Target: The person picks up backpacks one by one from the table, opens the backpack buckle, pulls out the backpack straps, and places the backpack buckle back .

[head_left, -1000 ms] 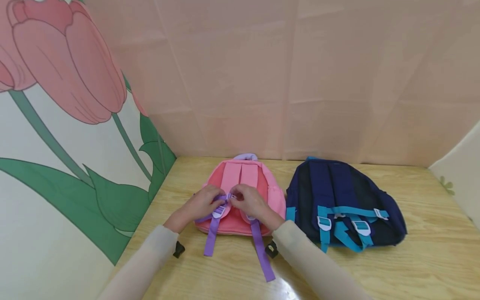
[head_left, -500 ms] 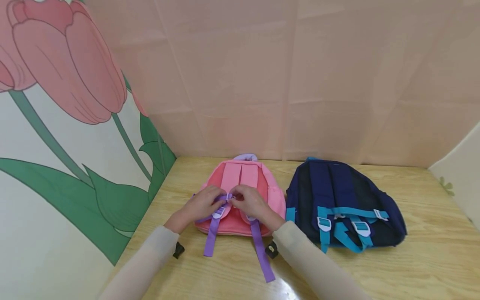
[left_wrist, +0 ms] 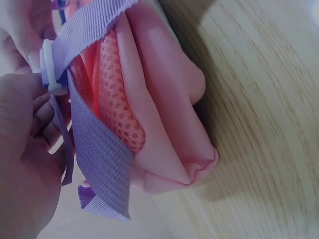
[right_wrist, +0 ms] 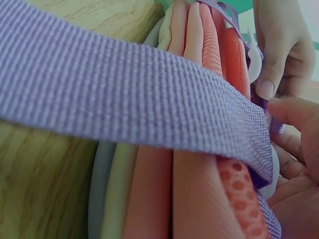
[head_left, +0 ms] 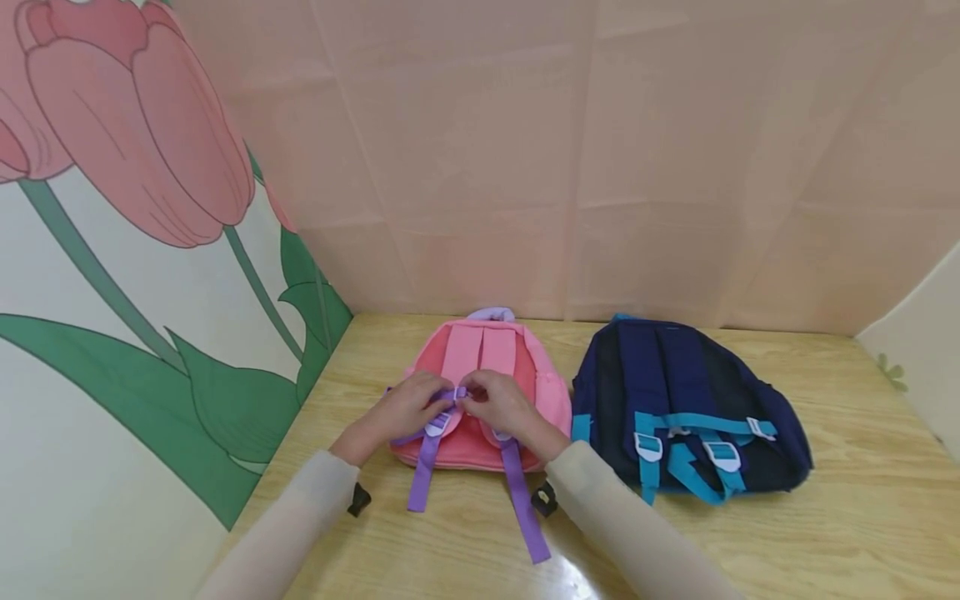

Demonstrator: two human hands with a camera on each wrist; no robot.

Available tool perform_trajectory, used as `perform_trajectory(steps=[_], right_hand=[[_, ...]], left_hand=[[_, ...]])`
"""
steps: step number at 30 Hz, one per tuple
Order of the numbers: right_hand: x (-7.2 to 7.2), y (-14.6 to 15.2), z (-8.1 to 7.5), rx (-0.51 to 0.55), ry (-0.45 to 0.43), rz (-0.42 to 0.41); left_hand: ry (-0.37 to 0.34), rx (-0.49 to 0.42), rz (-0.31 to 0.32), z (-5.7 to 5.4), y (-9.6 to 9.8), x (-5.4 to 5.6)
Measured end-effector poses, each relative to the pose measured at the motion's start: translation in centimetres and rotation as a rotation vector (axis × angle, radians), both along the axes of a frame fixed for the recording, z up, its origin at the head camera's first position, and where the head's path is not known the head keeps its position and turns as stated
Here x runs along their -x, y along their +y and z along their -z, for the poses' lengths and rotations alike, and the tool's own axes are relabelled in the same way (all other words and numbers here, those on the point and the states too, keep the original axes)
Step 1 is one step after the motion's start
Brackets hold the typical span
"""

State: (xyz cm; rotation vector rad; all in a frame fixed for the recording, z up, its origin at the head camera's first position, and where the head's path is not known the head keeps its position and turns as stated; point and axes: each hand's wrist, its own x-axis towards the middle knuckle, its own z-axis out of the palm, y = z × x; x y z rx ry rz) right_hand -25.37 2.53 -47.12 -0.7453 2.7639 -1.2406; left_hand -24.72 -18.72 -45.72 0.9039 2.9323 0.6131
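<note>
A pink backpack (head_left: 465, 337) lies on the table with its straps facing up. Over its lower middle, both hands meet at a purple webbing strap (head_left: 446, 394) with a small white slider buckle (left_wrist: 50, 67) on it. My left hand (head_left: 405, 407) pinches the strap just left of the buckle. From the other side, my right hand (head_left: 502, 404) pinches the strap at the buckle with thumb and fingertips. In the right wrist view, the two thumbs nearly touch, and a wide purple strap crosses the foreground. Fingers partly hide the buckle.
A navy backpack (head_left: 682, 367) with turquoise straps (head_left: 708, 421) lies just right of the pink one. Two loose purple strap ends (head_left: 525, 508) hang onto the wooden table (head_left: 862, 500). A wall stands behind, and a tulip-patterned wall (head_left: 135, 125) is at left.
Both hands stay nearly in place. A short bit of purple strap now shows on the right side of the white buckle, by the right fingertips. The backpacks have not moved.
</note>
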Motion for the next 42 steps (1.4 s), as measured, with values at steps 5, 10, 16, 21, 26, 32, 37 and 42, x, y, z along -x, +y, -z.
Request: perform_trajectory(steps=[5, 10, 16, 21, 26, 32, 37, 42], right_hand=[[0.0, 0.0, 0.0, 0.007, 0.003, -0.005], [0.0, 0.0, 0.1, 0.012, -0.018, 0.007], [0.1, -0.1, 0.2, 0.007, -0.022, 0.009], [0.1, -0.2, 0.1, 0.022, 0.004, 0.004], [-0.1, -0.2, 0.0, 0.020, 0.013, 0.000], [-0.2, 0.0, 0.0, 0.031, 0.026, 0.001], [-0.1, 0.1, 0.3, 0.040, 0.019, 0.008], [-0.1, 0.2, 0.4, 0.067, 0.009, 0.007]], left_hand=[[-0.009, 0.015, 0.002, -0.1, 0.1, 0.1], [-0.024, 0.047, -0.033, 0.0, -0.5, 0.3], [0.006, 0.032, -0.004, 0.2, -0.9, 0.5], [-0.013, 0.030, -0.009, 0.1, -0.4, 0.2], [0.009, 0.026, 0.011, 0.0, 0.3, 0.0], [0.005, 0.007, 0.001, -0.1, 0.3, -0.1], [-0.016, -0.031, -0.006, 0.1, 0.1, -0.2], [0.004, -0.045, -0.009, 0.3, 0.0, -0.1]])
